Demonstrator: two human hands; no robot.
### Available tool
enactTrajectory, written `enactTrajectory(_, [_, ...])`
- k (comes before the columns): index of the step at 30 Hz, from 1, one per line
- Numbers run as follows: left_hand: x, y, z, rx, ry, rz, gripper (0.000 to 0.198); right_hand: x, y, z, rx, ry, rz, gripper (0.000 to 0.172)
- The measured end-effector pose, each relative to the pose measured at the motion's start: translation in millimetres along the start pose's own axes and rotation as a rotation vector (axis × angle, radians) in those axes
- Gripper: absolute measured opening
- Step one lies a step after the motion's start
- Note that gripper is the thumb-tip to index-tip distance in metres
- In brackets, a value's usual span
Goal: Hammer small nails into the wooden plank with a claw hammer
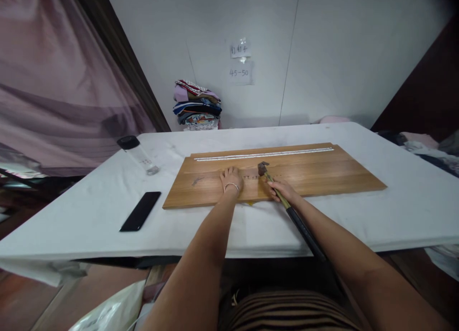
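My right hand (281, 190) is wrapped round a hammer (278, 192) close to its head. The hammer's claw head is raised over a wooden board (322, 171), and its black grip reaches back toward my body. My left hand (232, 178) lies flat on the board with its fingers spread. Between my hands runs a row of small nails (253, 177) standing in the wood. A little pile of loose nails (196, 180) lies on the board's left part. Whether the hammer head touches a nail, I cannot tell.
A white-covered table (86, 211) carries the board. Two pale strips (265, 154) lie along the board's far edge. To the left are a black phone (140, 211) and a clear bottle lying on its side (141, 156). Folded cloths (197, 106) are stacked by the wall.
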State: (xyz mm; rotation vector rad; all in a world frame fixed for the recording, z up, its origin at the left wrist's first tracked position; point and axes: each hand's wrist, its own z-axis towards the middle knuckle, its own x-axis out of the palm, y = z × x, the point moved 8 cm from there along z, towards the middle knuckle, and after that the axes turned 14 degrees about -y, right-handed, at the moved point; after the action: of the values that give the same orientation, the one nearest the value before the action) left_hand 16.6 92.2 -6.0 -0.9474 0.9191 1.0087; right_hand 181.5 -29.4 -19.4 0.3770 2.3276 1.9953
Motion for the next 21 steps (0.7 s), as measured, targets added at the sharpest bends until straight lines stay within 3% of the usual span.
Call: enactTrajectory(21, [6.0,1.8,2.1,-0.007,0.0,-0.012,0.048,0.3,3.9,-1.2,-0.02,0.016,-0.005,0.044])
